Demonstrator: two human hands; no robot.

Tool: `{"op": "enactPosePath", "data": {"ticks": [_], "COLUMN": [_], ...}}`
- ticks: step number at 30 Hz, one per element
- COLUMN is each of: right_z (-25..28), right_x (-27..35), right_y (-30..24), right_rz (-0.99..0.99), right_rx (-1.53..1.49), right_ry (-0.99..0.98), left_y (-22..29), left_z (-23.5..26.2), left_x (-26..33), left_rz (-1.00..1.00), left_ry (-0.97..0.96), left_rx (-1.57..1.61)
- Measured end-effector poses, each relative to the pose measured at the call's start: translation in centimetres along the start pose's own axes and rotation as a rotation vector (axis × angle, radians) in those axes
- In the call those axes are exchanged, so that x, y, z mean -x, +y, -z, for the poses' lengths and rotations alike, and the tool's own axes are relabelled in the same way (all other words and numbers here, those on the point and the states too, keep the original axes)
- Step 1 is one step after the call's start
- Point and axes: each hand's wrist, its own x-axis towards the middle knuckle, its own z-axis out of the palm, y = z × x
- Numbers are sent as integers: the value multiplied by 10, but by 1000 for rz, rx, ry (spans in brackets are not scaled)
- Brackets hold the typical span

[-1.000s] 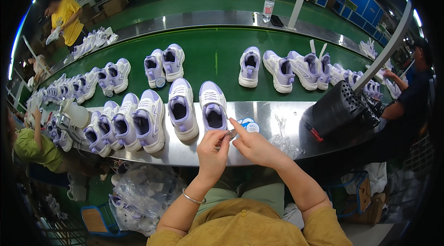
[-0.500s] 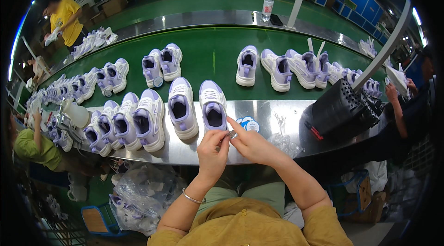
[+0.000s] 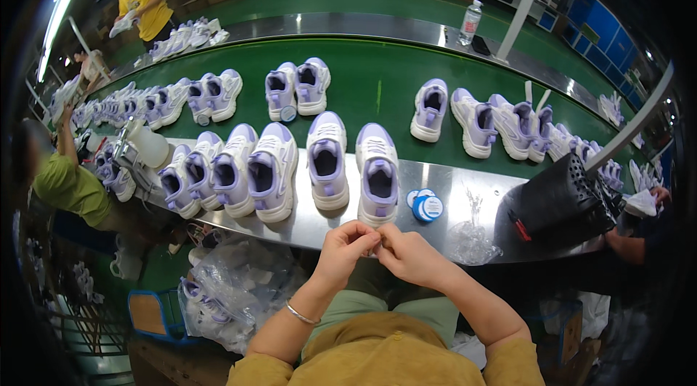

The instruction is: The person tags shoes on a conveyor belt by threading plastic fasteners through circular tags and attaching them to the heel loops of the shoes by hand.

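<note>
Left hand (image 3: 347, 244) at lower centre of frame, our fingers curled and pinched together with the right hand (image 3: 409, 255); both fingertips meet on something too small to make out. Hands sit just below the steel bench edge (image 3: 305, 230), right under the white-and-lilac sneaker (image 3: 377, 181). Left of it we see its mate (image 3: 327, 168) and a row of sneakers (image 3: 232, 175). Right of it: blue round tins (image 3: 425, 206), clear plastic scrap (image 3: 470, 241), black perforated basket (image 3: 566, 204).
</note>
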Motion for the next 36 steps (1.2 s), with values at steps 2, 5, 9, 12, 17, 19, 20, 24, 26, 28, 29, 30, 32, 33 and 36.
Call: {"op": "enactPosePath", "data": {"ticks": [2,5,9,12,17,19,20,24,26,28,29,30,32,33,36], "right_z": [-1,-17,-36,-56,-60,-56,-56,-52,-51,-51,-49,-50,-52,-52,-52], "right_x": [-6,-18,-31,-34,-41,-44,-45,-42,-39,-37,-39,-42,-46,-47,-49], "right_y": [-3,0,-8,14,18,14,14,21,14,-5,-16,-16,-14,-14,-15], "right_rz": [-72,-109,-187,-271,-316,-343,-347,-351,-360,-27,59,59,103,103,116], "right_rx": [-434,-536,-668,-730,-690,-710,-707,-696,-679,-166,-12,-12,257,259,331], "right_ry": [-37,36,126,241,334,303,303,294,291,376,397,393,420,418,365], "left_y": [-1,5,-5,-8,-22,-20,-18,-2,-5,-6,-5,-4,-3,-3,-3], "left_z": [12,10,30,43,52,51,53,59,67,74,76,75,76,76,76], "left_x": [4,9,3,-22,-46,-46,-44,-17,-7,0,0,-1,-2,-2,-2], "left_rz": [55,-85,-208,-284,-308,-268,-259,-203,-190,-119,-105,-104,-72,-73,-55], "left_ry": [73,208,247,413,432,401,397,340,319,300,301,304,303,303,305], "left_rx": [125,-24,-157,-216,-150,-56,-17,-63,-60,61,111,112,161,163,165]}}
